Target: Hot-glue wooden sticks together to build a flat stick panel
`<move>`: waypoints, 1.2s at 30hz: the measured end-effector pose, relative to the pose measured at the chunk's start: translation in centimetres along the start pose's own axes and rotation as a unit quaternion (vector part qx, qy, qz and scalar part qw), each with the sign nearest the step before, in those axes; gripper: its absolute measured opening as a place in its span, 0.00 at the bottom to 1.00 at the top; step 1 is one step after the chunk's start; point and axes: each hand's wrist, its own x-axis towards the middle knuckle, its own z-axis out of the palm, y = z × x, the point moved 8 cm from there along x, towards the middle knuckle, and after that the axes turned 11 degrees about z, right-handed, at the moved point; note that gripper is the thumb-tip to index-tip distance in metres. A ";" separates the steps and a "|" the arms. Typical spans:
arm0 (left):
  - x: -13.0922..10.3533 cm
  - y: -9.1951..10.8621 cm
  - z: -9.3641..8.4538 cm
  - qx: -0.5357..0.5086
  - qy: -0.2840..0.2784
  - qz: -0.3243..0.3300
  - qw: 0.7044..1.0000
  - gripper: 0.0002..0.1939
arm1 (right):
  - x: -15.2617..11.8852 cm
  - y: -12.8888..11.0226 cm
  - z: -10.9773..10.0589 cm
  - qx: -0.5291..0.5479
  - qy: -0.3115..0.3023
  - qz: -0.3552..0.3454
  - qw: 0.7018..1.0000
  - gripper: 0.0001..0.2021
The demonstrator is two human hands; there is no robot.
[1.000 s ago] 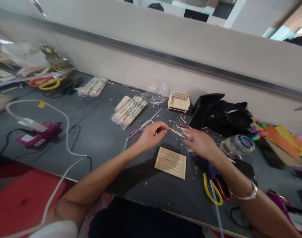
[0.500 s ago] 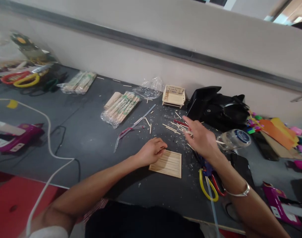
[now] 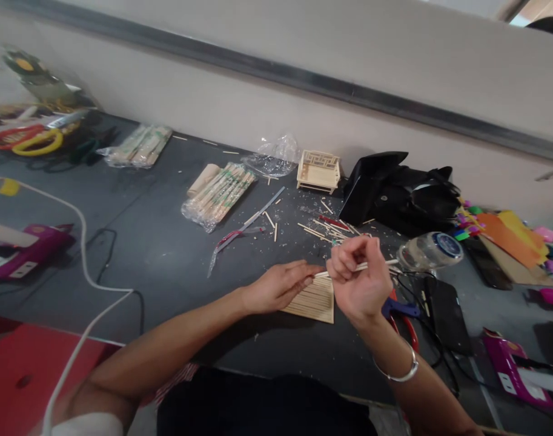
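My right hand (image 3: 361,275) is closed around a thin pale wooden stick (image 3: 362,266), which runs sideways through its curled fingers. The stick's left end meets the fingertips of my left hand (image 3: 280,287), pinched together on it. Whether one stick or two lie between the hands, I cannot tell. Beneath them, flat on the table, is a small square panel of parallel sticks (image 3: 310,303), its upper left part hidden by my left hand. Loose sticks (image 3: 315,232) lie scattered just beyond. Scissors with red handles (image 3: 410,333) rest partly behind my right wrist.
A small stick-built piece of furniture (image 3: 319,172) stands by the wall beside a black bag (image 3: 394,194). To the right are a clear jar (image 3: 430,251) and a phone (image 3: 449,315). Packed stick bundles (image 3: 221,194) lie left of centre. A white cable (image 3: 88,242) crosses the left side.
My right hand has moved from the loose sticks toward my left hand, turned palm up, and now holds a stick. My left hand has shifted right, its fingers extending to the stick's end.
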 end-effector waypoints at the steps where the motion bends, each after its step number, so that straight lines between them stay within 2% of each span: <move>1: 0.0 -0.4 0.0 -0.016 0.000 -0.016 1.000 0.18 | 0.2 0.4 -0.2 -0.005 0.000 0.014 1.000 0.17; 5: -0.3 -2.0 -1.1 -0.063 0.035 -0.102 0.992 0.18 | 0.4 0.2 -2.2 -0.095 0.052 0.025 0.994 0.14; 9: -0.8 -3.4 -1.6 -0.137 0.034 -0.185 0.973 0.17 | -0.1 -1.1 -5.1 -0.240 0.122 0.022 0.963 0.13; 13: -1.3 -4.4 -1.0 -0.248 0.011 -0.229 0.941 0.17 | -1.1 -1.9 -7.3 -0.298 0.158 0.043 0.940 0.15; 17: -1.6 -5.6 -1.5 -0.253 0.007 -0.257 0.933 0.15 | -1.8 -2.7 -8.7 -0.352 0.184 0.039 0.917 0.15; 19: -1.7 -6.0 -2.3 -0.250 0.036 -0.264 0.931 0.15 | -1.8 -2.6 -8.8 -0.418 0.172 0.033 0.892 0.13; 21: -1.7 -6.4 -2.9 -0.264 0.079 -0.267 0.924 0.16 | -1.7 -2.1 -8.1 -0.507 0.127 0.005 0.853 0.10; 24: -2.1 -7.0 -3.4 -0.294 0.138 -0.287 0.901 0.17 | -1.6 -1.1 -7.0 -0.601 0.050 -0.051 0.796 0.10; 26: -2.5 -7.5 -3.4 -0.316 0.169 -0.307 0.882 0.16 | -1.5 -0.5 -7.1 -0.629 0.027 -0.060 0.775 0.13; 31: -3.2 -8.7 -3.7 -0.362 0.252 -0.332 0.834 0.14 | -1.1 -0.9 -8.9 -0.689 0.074 -0.098 0.714 0.16; 34: -3.5 -9.2 -4.1 -0.355 0.288 -0.334 0.824 0.17 | -1.1 -0.9 -9.0 -0.717 0.081 -0.133 0.680 0.17; 36: -3.7 -9.4 -4.2 -0.343 0.296 -0.336 0.826 0.21 | -1.1 -0.4 -8.8 -0.724 0.072 -0.144 0.670 0.18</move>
